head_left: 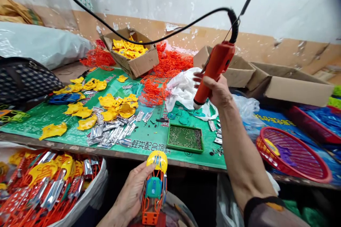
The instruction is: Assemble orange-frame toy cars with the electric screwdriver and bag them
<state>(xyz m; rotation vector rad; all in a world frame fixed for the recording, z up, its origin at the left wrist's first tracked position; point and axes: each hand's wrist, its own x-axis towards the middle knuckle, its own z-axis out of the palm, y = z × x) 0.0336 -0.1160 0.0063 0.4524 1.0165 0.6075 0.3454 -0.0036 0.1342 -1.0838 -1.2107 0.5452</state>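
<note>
My right hand is closed round an orange electric screwdriver that hangs from a black cable, its tip pointing down over the table. My left hand holds an assembled toy with an orange frame, a teal middle piece and a yellow top, low down in front of the table edge. A small green tray full of screws lies on the green mat between the two hands. Yellow plastic shells and silver metal pieces are scattered on the mat to the left.
A cardboard box of yellow shells and heaps of orange frames sit at the back. A white bag of finished toys stands lower left. A red basket lies right, with cardboard boxes behind it. A white cloth lies under the screwdriver.
</note>
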